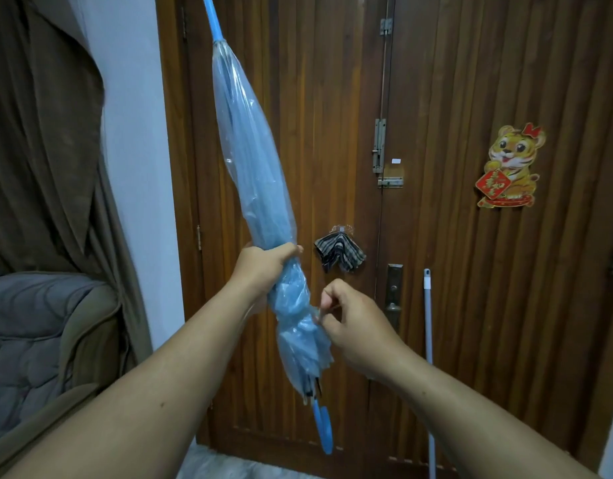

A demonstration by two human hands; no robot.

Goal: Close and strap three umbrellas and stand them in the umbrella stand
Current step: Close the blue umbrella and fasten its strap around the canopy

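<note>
A folded translucent blue umbrella (253,160) is held upright and slightly tilted in front of the door, tip up at the top, blue hooked handle (324,428) hanging at the bottom. My left hand (265,267) is wrapped around its gathered canopy about two thirds of the way down. My right hand (353,323) is just right of the canopy's lower part, fingers pinched on a thin clear strap at the folds. No umbrella stand is in view.
A brown wooden double door (436,98) with bolts and a tiger sticker (511,167) fills the background. A striped cloth (339,254) hangs on a hook. A pale pole (429,357) leans against the door. A grey padded sofa (32,340) and brown curtain (42,133) are left.
</note>
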